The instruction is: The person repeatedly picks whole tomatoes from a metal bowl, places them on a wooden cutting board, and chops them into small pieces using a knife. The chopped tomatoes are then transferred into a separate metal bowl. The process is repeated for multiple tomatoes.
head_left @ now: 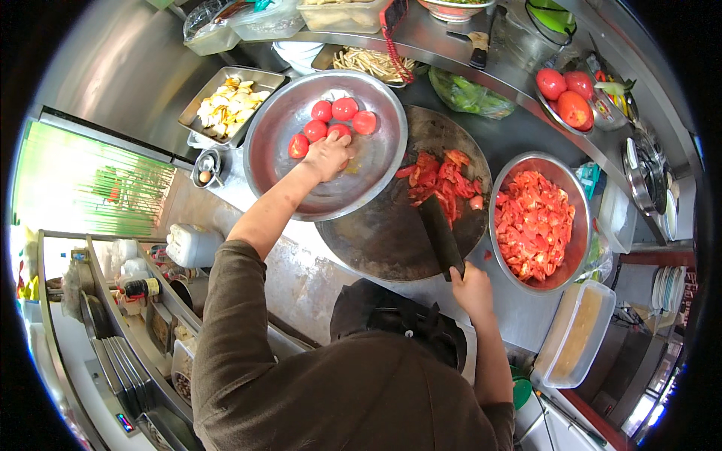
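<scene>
My left hand [327,157] reaches into a wide steel basin [271,169] and curls over a red tomato [343,164], mostly hidden under the palm. Its fingertips touch another tomato [339,131], and several whole tomatoes [321,111] lie just beyond. By its handle, my right hand [472,288] grips a cleaver [441,235], whose blade rests over the round chopping board [372,248]. Sliced tomato [439,179] is heaped on the board at the blade's far end. To the right, a steel bowl [586,225] holds a large pile of cut tomato [536,225].
Beyond the basin stand a tray of pale slices [231,107] and a tray of thin strips [366,63]. A bagged green vegetable [468,93] lies under the raised shelf [420,48]. On that shelf are a knife [479,48] and more tomatoes [575,107]. A plastic tub [603,332] sits at right.
</scene>
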Motion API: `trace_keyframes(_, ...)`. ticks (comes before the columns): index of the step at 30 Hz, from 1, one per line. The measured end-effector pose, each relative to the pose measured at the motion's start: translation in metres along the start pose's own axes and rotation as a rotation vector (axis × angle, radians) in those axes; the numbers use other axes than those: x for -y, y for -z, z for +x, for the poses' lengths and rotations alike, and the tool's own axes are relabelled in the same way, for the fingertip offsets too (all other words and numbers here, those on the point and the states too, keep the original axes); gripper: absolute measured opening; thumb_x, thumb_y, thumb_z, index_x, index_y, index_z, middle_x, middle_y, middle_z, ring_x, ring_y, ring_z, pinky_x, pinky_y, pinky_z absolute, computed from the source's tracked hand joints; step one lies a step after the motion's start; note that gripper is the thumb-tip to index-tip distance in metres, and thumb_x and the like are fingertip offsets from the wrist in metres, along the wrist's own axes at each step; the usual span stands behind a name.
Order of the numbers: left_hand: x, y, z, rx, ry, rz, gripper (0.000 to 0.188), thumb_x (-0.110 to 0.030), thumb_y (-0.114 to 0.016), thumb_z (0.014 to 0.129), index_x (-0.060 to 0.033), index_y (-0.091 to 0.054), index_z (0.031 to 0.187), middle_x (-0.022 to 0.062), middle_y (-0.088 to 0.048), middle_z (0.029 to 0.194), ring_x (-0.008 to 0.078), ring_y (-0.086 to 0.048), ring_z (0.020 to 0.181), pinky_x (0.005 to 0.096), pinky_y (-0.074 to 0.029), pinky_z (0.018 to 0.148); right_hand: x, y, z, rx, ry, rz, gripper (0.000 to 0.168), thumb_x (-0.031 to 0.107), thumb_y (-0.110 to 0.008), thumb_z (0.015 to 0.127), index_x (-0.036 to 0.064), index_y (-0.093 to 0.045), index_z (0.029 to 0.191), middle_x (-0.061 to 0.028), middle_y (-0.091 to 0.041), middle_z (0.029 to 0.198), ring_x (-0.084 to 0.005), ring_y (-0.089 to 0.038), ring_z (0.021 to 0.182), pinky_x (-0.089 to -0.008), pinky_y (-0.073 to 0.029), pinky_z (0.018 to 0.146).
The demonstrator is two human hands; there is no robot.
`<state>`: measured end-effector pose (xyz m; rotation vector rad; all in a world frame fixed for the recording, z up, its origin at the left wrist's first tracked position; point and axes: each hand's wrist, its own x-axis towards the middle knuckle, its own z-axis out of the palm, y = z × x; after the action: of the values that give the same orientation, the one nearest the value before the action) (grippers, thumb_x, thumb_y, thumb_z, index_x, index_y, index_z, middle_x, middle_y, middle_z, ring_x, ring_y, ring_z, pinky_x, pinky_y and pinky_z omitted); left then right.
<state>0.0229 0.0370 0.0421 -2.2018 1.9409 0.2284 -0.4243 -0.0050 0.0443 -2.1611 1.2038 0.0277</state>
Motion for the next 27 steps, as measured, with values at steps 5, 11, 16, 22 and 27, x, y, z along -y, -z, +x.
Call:
trace_keyframes(5, -0.036, 0.042, -0.019, -0.274, -0.01, -0.62, 0.054, -0.003, -0.074, 0.073, -0.0118, -0.06, 0.124, 0.0069, -0.056, 0.123, 0.0268, -0.054, 0.123, 0.0426, -0.047, 0.105, -0.004, -0.01, -0.007, -0.006, -0.089, 0.065, 0.031, 0.031, -0.063, 0.097, 0.001, -0.067, 0.103, -0.0278, -0.07, 0.084, -0.0483, -0.069, 0.085, -0.0568, -0.054, 0.076)
trace_keyframes(11, -0.152, 0.057, -0.068, -0.244, -0.106, -1.946, 0.062, 0.004, -0.065, 0.091, -0.0081, -0.042, 0.147, 0.0054, -0.053, 0.126, 0.0171, -0.055, 0.121, 0.0345, -0.045, 0.105, 0.0, -0.009, -0.007, -0.013, -0.083, 0.036, 0.032, 0.032, -0.062, 0.097, 0.001, -0.065, 0.102, -0.027, -0.07, 0.083, -0.0481, -0.069, 0.084, -0.057, -0.055, 0.076)
trace_keyframes(16, -0.206, -0.025, -0.056, -0.434, 0.025, -1.75, 0.058, 0.0, -0.073, 0.088, -0.0064, -0.046, 0.14, 0.0088, -0.05, 0.128, 0.0213, -0.055, 0.123, 0.0364, -0.048, 0.105, 0.004, -0.008, -0.007, -0.034, -0.058, -0.007, 0.031, 0.031, -0.062, 0.098, 0.0, -0.065, 0.098, -0.0258, -0.069, 0.078, -0.0461, -0.069, 0.079, -0.0565, -0.055, 0.072)
trace_keyframes(22, -0.212, -0.049, -0.055, -0.603, 0.193, -0.775, 0.052, -0.012, -0.087, 0.078, -0.0048, -0.063, 0.123, 0.0165, -0.054, 0.129, 0.0344, -0.056, 0.118, 0.0398, -0.053, 0.096, 0.024, 0.012, -0.014, -0.114, 0.023, 0.032, 0.028, 0.028, -0.063, 0.098, 0.0, -0.064, 0.095, -0.0232, -0.067, 0.07, -0.0451, -0.068, 0.069, -0.0534, -0.054, 0.062)
trace_keyframes(27, -0.202, -0.061, -0.06, -0.594, 0.18, -0.952, 0.042, -0.013, -0.087, 0.08, -0.0021, -0.068, 0.116, 0.0157, -0.059, 0.124, 0.031, -0.063, 0.109, 0.0378, -0.057, 0.088, 0.041, -0.004, -0.014, -0.151, 0.028, 0.026, 0.027, 0.027, -0.061, 0.099, 0.001, -0.063, 0.093, -0.0226, -0.066, 0.069, -0.045, -0.068, 0.067, -0.054, -0.054, 0.062)
